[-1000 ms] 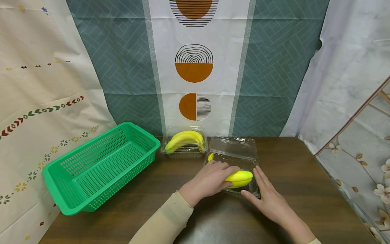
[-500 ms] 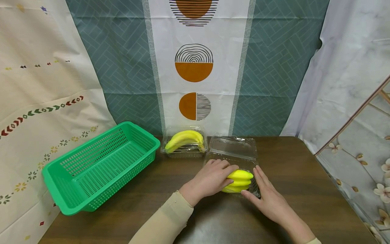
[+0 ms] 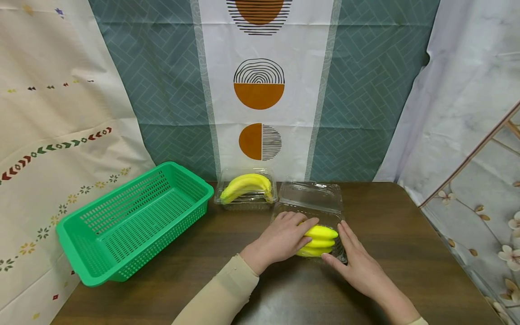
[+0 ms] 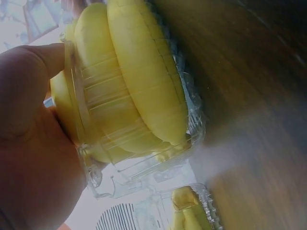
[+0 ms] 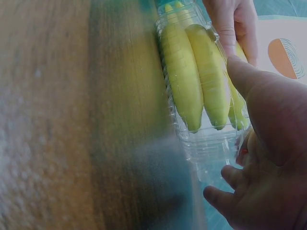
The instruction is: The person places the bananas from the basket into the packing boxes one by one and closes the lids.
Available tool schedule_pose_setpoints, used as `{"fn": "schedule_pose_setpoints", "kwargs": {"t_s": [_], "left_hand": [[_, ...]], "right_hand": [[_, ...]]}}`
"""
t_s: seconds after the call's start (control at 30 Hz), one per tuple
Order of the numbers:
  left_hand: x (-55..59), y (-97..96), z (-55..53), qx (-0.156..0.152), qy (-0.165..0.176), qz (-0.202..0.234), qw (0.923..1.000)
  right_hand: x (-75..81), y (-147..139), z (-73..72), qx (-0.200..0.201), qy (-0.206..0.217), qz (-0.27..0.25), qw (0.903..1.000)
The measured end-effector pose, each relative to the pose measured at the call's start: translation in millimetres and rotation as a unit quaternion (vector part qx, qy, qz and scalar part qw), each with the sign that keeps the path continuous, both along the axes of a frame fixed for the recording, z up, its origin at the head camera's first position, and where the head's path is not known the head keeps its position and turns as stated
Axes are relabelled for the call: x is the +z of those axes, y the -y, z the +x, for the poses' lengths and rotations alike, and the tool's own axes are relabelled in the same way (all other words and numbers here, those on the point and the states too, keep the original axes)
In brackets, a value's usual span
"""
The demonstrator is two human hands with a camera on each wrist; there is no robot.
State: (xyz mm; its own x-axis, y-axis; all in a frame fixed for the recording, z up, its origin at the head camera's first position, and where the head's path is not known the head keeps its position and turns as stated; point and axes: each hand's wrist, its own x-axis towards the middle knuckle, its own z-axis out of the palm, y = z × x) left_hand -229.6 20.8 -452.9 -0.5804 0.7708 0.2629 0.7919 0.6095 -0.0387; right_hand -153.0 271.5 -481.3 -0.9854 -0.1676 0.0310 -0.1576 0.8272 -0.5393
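Observation:
A bunch of yellow bananas (image 3: 318, 243) lies in a clear plastic clamshell box (image 5: 211, 146), whose lid (image 3: 310, 197) is folded back away from me. My left hand (image 3: 280, 237) grips the bunch from the left, fingers over the top and thumb on the near side; its stem end is hidden in the head view. Through the box wall, the left wrist view shows several bananas (image 4: 144, 72) side by side. My right hand (image 3: 359, 264) is at the box's right end, fingers straight and thumb spread along its side.
Behind and to the left, a second clear box (image 3: 225, 201) holds more bananas (image 3: 245, 185). A green perforated basket (image 3: 138, 225) stands at the left of the brown wooden table (image 3: 390, 221). A patterned curtain (image 3: 365, 90) hangs at the table's back edge.
My left hand has turned the bunch and lowered it into the box, so several bananas now face me. The yellow stem tip seen beyond the fingers has gone from sight. My right hand stays put.

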Motion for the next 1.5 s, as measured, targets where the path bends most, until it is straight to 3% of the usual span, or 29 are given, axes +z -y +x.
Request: {"fn": "schedule_pose_setpoints", "kwargs": {"t_s": [0.83, 1.5], "left_hand": [[-1.7, 2.6, -0.5, -0.010, 0.009, 0.018, 0.9997], [-0.8, -1.9, 1.7, -0.021, 0.016, 0.009, 0.9996]], "right_hand": [[3.0, -1.4, 0.3, 0.006, 0.008, 0.002, 0.9999], [8.4, -7.3, 4.5, 0.011, 0.012, 0.011, 0.9998]]}}
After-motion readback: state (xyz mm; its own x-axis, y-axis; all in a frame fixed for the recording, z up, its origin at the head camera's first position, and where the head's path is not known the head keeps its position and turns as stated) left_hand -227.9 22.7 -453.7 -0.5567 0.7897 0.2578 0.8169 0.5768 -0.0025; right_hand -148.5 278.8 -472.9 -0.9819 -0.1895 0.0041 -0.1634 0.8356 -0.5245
